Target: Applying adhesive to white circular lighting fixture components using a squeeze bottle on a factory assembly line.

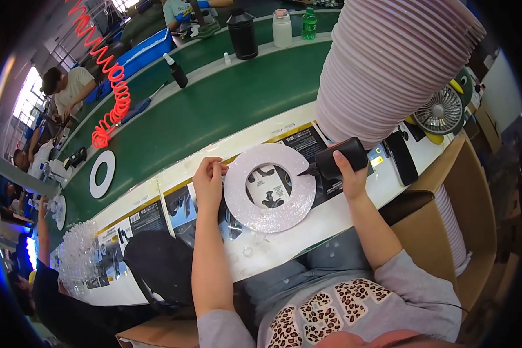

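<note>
A flat, speckled white ring point(241, 202) lies on the white bench in front of me, over printed sheets that show through its round hole. My left hand point(210, 174) is at the ring's left edge, with bent fingers and fingertips closed at the rim. My right hand point(351, 175) grips a black squeeze bottle point(339, 159) with a pointed nozzle. The bottle is tipped sideways, and its nozzle tip is over the ring's right side; whether the two touch, I cannot tell. Behind the bottle, a tall leaning stack of similar white rings point(383, 69) rises.
A green conveyor belt point(226, 98) runs beyond the bench, carrying another white ring point(94, 181). A red coiled hose point(120, 93) hangs at left. Right are a phone point(401, 158), a small fan point(439, 110) and an open cardboard box point(470, 203). Clear plastic parts point(78, 249) lie near a co-worker.
</note>
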Demonstrator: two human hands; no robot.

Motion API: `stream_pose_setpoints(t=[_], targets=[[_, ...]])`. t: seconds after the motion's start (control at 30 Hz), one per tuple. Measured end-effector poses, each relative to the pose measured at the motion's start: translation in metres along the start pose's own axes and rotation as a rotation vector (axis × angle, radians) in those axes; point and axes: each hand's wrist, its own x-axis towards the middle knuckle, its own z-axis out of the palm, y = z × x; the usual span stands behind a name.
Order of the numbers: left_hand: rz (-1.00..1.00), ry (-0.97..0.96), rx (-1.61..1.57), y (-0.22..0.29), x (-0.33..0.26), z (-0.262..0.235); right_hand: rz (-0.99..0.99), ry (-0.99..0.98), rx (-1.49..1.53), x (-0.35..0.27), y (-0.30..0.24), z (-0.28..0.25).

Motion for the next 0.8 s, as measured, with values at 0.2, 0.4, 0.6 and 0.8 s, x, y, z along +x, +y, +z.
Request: stream_pose_setpoints(t=[0.2,0.4,0.6,0.8], targets=[[-0.023,0.000,0.005,0.0020,-0.0013,-0.0006,-0.040,0.018,-0.005,0.0016,0.0020,0.0014],[-0.025,-0.001,0.001,0.0038,-0.0016,0.0004,-0.024,0.012,0.008,0.0014,0.0022,0.0008],[-0.024,-0.002,-0.012,0.0015,-0.0016,0.0003,-0.020,-0.001,0.037,0.0024,0.0034,0.0021],[-0.027,-0.003,-0.012,0.0017,-0.0010,0.0012,-0.012,0.013,0.018,0.0023,0.0036,-0.0025]])
